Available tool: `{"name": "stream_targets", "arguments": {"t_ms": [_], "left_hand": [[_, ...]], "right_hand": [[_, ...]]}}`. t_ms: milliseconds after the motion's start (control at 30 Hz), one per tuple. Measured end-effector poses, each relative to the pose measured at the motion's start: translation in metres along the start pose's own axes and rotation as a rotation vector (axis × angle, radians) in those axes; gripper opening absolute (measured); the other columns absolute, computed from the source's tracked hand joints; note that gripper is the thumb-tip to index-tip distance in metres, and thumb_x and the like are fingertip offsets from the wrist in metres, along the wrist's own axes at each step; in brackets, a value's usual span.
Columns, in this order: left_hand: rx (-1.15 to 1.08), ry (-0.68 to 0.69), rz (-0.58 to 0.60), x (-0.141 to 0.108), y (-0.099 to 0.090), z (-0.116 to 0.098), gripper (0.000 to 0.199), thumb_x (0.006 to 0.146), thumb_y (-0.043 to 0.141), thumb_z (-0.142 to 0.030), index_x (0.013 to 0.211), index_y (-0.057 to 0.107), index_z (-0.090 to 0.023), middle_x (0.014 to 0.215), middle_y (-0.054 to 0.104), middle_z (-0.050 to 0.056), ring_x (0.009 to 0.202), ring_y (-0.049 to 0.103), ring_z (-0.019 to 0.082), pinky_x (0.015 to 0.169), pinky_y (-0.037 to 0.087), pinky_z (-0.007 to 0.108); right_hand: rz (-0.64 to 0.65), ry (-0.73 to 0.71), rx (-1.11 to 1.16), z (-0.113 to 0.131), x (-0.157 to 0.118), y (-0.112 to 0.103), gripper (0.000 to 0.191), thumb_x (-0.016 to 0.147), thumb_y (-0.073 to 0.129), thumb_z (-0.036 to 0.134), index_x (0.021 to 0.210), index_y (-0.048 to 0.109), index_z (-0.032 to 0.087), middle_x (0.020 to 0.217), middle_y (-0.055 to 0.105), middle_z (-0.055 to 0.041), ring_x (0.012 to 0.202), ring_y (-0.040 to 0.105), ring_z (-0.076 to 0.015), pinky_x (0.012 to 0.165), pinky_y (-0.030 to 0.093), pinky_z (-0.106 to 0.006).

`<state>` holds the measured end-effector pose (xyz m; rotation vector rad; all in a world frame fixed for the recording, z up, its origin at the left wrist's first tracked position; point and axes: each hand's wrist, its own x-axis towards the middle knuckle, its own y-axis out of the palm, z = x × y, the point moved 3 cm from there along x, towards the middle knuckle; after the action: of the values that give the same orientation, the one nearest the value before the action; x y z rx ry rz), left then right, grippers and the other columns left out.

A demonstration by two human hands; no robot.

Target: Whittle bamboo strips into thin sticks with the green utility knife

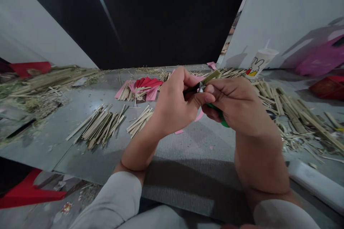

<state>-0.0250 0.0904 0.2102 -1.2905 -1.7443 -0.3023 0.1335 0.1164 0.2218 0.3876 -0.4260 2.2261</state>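
My left hand [178, 102] and my right hand [236, 103] meet above the middle of the table, both closed. A short green-yellow plant strip [213, 75] slants up between them, its lower end running into the fingers of my left hand. My right hand is wrapped round a tool with a green handle [224, 121]; its kind is mostly hidden. A dark part and a small shiny metal part [201, 87] show between the two hands, near the left thumb. Below and left lie a loose pile of cut strips [100, 127] and a smaller pile [139, 121].
Red and pink paper [147, 84] with strips on it lies behind my left hand. Longer stalks [290, 109] and shavings cover the right side, near a white cup [260, 62] with a straw. A pink bag [319, 57] stands far right. More stalks [61, 80] lie far left.
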Motion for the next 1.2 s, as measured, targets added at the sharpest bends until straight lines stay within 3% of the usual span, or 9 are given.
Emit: {"name": "stream_targets", "arguments": {"t_ms": [167, 467, 700, 833, 1033, 1200], "left_hand": [[-0.002, -0.025, -0.047, 0.004, 0.0, 0.006, 0.069, 0.076, 0.082, -0.082, 0.079, 0.043, -0.025, 0.063, 0.045, -0.008, 0.055, 0.041, 0.009, 0.048, 0.032, 0.027], [-0.065, -0.031, 0.144, -0.002, -0.004, -0.015, 0.054, 0.088, 0.084, -0.065, 0.09, 0.047, -0.025, 0.068, 0.047, -0.007, 0.057, 0.041, 0.009, 0.05, 0.034, 0.029], [-0.053, 0.011, 0.231, -0.002, -0.003, -0.011, 0.05, 0.095, 0.076, -0.064, 0.095, 0.044, -0.027, 0.076, 0.048, -0.005, 0.06, 0.043, 0.011, 0.052, 0.036, 0.029], [0.022, 0.027, 0.21, -0.002, -0.003, -0.012, 0.048, 0.097, 0.072, -0.066, 0.097, 0.044, -0.027, 0.078, 0.051, -0.005, 0.061, 0.047, 0.012, 0.055, 0.037, 0.03], [0.084, 0.054, 0.144, -0.004, 0.0, -0.011, 0.048, 0.099, 0.067, -0.068, 0.099, 0.044, -0.027, 0.078, 0.055, -0.005, 0.061, 0.048, 0.012, 0.056, 0.035, 0.03], [0.068, 0.042, 0.127, 0.0, 0.002, -0.006, 0.048, 0.1, 0.067, -0.066, 0.095, 0.041, -0.027, 0.077, 0.051, -0.005, 0.06, 0.043, 0.012, 0.056, 0.035, 0.031]], "right_hand": [[-0.148, -0.066, -0.116, 0.001, -0.002, -0.002, 0.045, 0.111, 0.056, 0.02, 0.067, 0.052, 0.019, 0.055, 0.05, 0.003, 0.047, 0.043, -0.0059, 0.044, 0.031, -0.019], [0.108, 0.071, 0.085, 0.005, 0.001, 0.001, 0.037, 0.096, 0.06, 0.017, 0.061, 0.048, 0.02, 0.051, 0.044, 0.0048, 0.043, 0.038, -0.0049, 0.038, 0.029, -0.017], [0.105, 0.067, 0.09, 0.005, 0.001, 0.003, 0.035, 0.097, 0.059, 0.019, 0.063, 0.051, 0.019, 0.051, 0.044, 0.0049, 0.043, 0.038, -0.0048, 0.038, 0.03, -0.016], [0.071, 0.069, 0.088, 0.006, 0.001, 0.002, 0.034, 0.096, 0.058, 0.017, 0.063, 0.05, 0.02, 0.05, 0.042, 0.0059, 0.04, 0.038, -0.0048, 0.037, 0.027, -0.017], [0.026, -0.012, 0.024, 0.001, 0.001, -0.003, 0.043, 0.108, 0.062, 0.026, 0.067, 0.054, 0.019, 0.052, 0.048, 0.004, 0.042, 0.04, -0.0057, 0.04, 0.03, -0.019], [-0.056, -0.029, -0.02, -0.004, 0.002, -0.005, 0.039, 0.109, 0.056, 0.018, 0.07, 0.052, 0.02, 0.055, 0.046, 0.0043, 0.045, 0.043, -0.0065, 0.041, 0.03, -0.019]]}}
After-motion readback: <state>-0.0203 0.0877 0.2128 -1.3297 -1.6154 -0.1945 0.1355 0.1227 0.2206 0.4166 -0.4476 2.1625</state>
